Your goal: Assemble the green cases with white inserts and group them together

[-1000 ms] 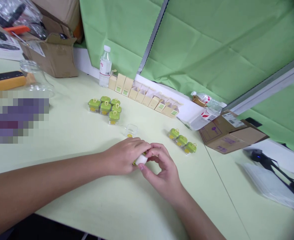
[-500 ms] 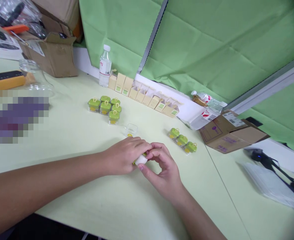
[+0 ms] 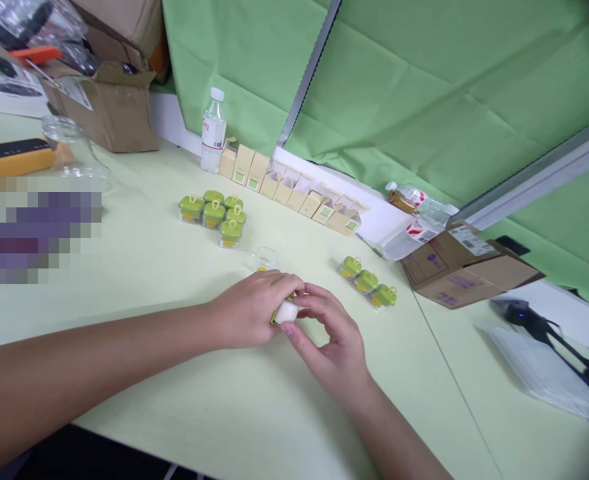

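My left hand (image 3: pixel 251 308) is closed round a green lid (image 3: pixel 275 319), of which only a bit of the edge shows. A rounded white piece (image 3: pixel 287 312) sits against the lid's underside. With bent fingers and thumb, my right hand (image 3: pixel 334 337) pinches at that white piece from the right. Just beyond the hands stands a clear lidless container (image 3: pixel 265 258) with a yellow mark. Several small clear boxes with green lids (image 3: pixel 214 211) are grouped at the left, each lid bearing a pale loop. Three similar boxes (image 3: pixel 367 281) stand in a row at the right.
A row of small beige cartons (image 3: pixel 294 190) lines the back edge beside a water bottle (image 3: pixel 213 133). Cardboard boxes stand at left (image 3: pixel 119 110) and right (image 3: pixel 454 270). A glass jar (image 3: pixel 71 150), a lying bottle (image 3: pixel 419 230) and plastic bags (image 3: pixel 534 367) are also there.
The white piece shows more fully between my hands, its rounded face turned further toward me. Both hands have stayed nearly in place; the view has shifted slightly.
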### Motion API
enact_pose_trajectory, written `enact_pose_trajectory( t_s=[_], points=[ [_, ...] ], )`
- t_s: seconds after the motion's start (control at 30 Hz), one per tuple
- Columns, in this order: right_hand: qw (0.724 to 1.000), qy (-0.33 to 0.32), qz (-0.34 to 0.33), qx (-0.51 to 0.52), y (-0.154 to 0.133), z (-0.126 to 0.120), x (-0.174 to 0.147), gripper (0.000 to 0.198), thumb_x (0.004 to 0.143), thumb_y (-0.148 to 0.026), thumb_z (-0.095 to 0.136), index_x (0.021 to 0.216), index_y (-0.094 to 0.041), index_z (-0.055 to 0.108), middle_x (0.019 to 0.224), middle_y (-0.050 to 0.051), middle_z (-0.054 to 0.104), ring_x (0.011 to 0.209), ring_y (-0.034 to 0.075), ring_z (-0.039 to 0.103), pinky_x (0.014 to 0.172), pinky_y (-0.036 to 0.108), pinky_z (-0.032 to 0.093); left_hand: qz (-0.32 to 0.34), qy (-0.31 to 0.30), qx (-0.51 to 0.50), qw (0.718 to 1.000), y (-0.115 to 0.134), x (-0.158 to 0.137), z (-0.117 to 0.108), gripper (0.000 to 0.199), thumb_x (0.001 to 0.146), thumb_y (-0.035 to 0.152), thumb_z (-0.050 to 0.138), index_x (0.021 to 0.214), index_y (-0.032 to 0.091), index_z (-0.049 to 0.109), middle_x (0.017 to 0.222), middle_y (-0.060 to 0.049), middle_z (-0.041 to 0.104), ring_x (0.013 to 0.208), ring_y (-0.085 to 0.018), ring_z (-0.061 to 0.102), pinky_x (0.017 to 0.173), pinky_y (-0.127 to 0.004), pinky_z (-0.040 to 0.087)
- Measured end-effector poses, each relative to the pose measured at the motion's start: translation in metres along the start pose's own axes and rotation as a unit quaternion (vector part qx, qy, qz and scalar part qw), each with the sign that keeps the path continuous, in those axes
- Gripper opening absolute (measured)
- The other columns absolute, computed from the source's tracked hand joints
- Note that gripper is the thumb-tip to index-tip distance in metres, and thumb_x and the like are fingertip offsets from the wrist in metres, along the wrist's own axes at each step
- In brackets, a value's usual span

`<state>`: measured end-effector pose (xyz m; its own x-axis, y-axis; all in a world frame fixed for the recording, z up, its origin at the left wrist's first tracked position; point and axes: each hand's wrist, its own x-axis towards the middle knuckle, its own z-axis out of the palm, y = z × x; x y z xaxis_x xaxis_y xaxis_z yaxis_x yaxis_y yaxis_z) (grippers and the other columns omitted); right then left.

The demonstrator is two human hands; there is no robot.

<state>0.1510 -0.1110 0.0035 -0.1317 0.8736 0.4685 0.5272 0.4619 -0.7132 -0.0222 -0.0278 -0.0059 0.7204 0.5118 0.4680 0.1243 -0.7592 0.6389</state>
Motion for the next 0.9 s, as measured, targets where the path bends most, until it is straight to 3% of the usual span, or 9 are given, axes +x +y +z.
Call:
enact_pose_trajectory(
  t_s=[0.27,0.6,0.73,0.9],
  points=[
    [0.996,0.066,-0.042,-0.04,0.001,0.002,-0.003,0.044,0.08,-0.015,0.077,0.117,-0.039,0.073,0.134,0.003,0.065,0.102,0.028,0.072,0.091,0.052,0.062,-0.027,0.01,-0.006,1.0,0.002,-0.001,0.002,0.036,0.083,0.017,0.063,0.116,0.023,0.049,0.113,-0.004,0.066,0.102,-0.024,0.061,0.086,-0.039,0.047],
    [0.993,0.058,-0.087,-0.057,-0.001,-0.002,0.0,0.052,0.081,-0.009,0.076,0.121,-0.04,0.07,0.137,0.004,0.062,0.107,0.028,0.071,0.091,0.051,0.063,-0.037,0.01,-0.007,0.999,0.004,-0.002,0.002,0.035,0.082,0.014,0.062,0.113,0.024,0.049,0.115,-0.003,0.066,0.104,-0.024,0.062,0.085,-0.038,0.047],
    [0.992,0.05,-0.092,-0.065,-0.002,-0.002,0.001,0.043,0.082,-0.009,0.075,0.117,-0.034,0.072,0.134,0.007,0.062,0.105,0.026,0.07,0.089,0.048,0.063,-0.047,0.006,-0.011,0.999,0.006,-0.003,0.002,0.033,0.081,0.015,0.062,0.109,0.024,0.047,0.113,-0.002,0.066,0.103,-0.023,0.062,0.083,-0.036,0.046],
    [0.997,0.042,-0.049,-0.045,-0.007,-0.003,0.003,0.03,0.08,-0.013,0.076,0.106,-0.028,0.074,0.128,0.008,0.058,0.106,0.025,0.067,0.084,0.043,0.063,-0.031,-0.012,0.004,0.999,0.006,-0.004,0.001,0.035,0.082,0.015,0.061,0.112,0.024,0.046,0.113,-0.001,0.066,0.102,-0.023,0.062,0.087,-0.038,0.044]
  ],
)
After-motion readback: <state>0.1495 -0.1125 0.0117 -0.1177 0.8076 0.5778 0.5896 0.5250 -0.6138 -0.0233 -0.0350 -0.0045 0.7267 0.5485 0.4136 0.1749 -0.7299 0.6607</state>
